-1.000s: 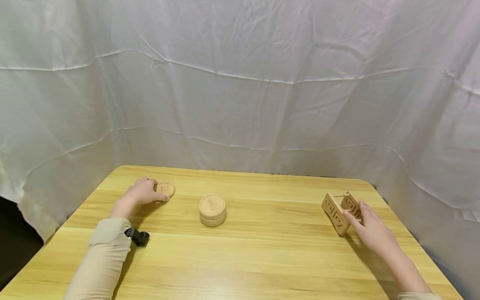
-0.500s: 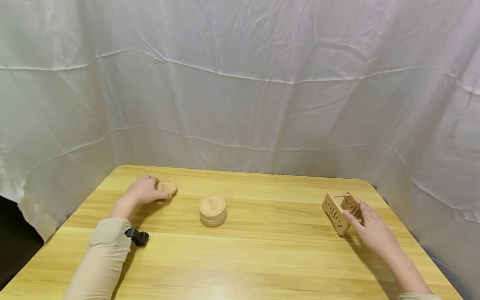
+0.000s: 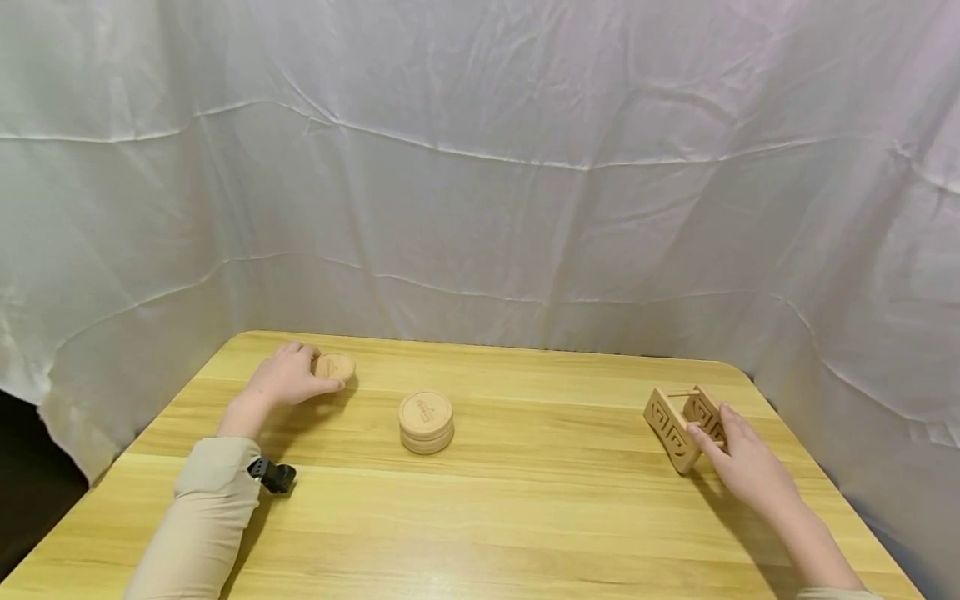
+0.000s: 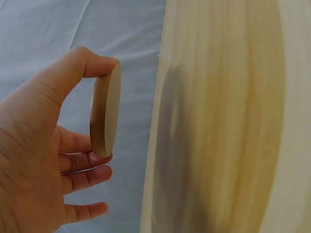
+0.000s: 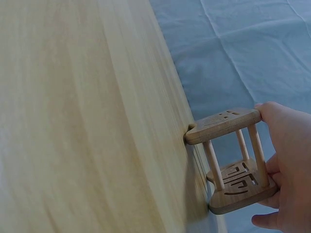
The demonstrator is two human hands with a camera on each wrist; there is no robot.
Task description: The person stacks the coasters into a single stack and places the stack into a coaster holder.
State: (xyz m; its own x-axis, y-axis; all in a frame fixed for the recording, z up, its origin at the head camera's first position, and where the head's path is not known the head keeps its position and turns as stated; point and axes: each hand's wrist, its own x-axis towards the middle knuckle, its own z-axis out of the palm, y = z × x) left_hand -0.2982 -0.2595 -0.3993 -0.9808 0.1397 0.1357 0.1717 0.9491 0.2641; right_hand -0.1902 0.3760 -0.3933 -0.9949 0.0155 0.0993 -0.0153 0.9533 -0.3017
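A round wooden coaster (image 3: 335, 367) is pinched by its edge between thumb and fingers of my left hand (image 3: 288, 377), near the table's far left. The left wrist view has the coaster (image 4: 106, 109) edge-on, lifted off the wood, with its shadow on the tabletop. To the right of it stands a stack of coasters (image 3: 425, 421), the top one engraved. On the right side, my right hand (image 3: 750, 462) grips a wooden coaster holder (image 3: 671, 429) with cut-out side panels. In the right wrist view this holder (image 5: 235, 182) shows dowels joining its two panels, its feet at the tabletop.
The light wooden table (image 3: 480, 517) has rounded far corners. A pale cloth curtain (image 3: 480, 208) hangs behind it and along both sides. A small black device (image 3: 273, 475) is worn at the left sleeve cuff.
My left hand has raised the coaster off the table, moving it slightly away and up. The right hand, holder and stack keep their places.
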